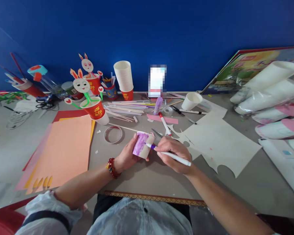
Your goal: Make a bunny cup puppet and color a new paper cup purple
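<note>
My left hand [127, 155] is closed around a white paper cup [142, 146], tilted above the table near its front edge. Purple strokes cover the cup's left part; its right part is white. Between the fingers of my right hand [173, 153] is a white marker [177, 158] with a purple collar, its tip at the cup's side. Just beyond the hands lie a red-and-white marker [165, 124] and a purple glue stick [158, 105]. A roll of tape [113, 134] rests left of the cup.
Coloured paper sheets [63, 150] lie at left, cut white paper [218, 140] at right. Rabbit-decorated cups [94, 109], stacked cups [123, 76] and a lit screen [156, 80] stand along the blue wall. Straws [127, 107] and another white cup [191, 101] are in the middle; bagged cups [267, 88] are at right.
</note>
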`<state>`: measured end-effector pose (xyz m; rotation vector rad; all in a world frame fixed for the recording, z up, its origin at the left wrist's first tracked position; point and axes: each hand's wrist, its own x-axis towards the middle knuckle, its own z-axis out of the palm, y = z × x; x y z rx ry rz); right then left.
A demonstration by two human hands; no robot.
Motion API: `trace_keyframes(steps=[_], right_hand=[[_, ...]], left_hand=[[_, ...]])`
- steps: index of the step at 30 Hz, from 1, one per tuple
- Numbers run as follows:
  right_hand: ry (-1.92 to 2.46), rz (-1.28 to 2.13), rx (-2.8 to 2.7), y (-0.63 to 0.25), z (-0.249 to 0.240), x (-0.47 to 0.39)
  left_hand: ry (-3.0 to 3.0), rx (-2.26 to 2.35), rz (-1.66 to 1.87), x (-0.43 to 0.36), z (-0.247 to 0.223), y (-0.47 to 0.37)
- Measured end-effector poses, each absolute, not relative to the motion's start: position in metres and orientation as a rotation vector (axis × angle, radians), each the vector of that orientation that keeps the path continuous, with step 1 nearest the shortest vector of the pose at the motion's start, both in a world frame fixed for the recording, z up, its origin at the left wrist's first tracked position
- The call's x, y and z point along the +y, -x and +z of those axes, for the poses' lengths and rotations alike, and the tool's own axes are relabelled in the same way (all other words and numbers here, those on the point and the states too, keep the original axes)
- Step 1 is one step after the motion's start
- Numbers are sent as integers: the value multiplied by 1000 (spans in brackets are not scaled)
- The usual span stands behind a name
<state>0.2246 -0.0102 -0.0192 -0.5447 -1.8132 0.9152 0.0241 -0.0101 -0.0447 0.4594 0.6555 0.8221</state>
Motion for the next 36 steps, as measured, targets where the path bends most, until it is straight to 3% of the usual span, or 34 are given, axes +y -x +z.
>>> trace_keyframes(steps=[6,26,32,36], right_hand=[[439,949,-1890,-220,-18,-15],[686,909,-1718,-221,-20,-20],[516,986,-1828,-218,-22,-22],[667,985,-1692,-220,-22,-21]], left_hand=[[-416,668,865,-9,-50,-25],[-440,672,870,-9,-44,-26],[-403,702,878,-9,-45,-25],[-438,657,875,-9,-44,-25]])
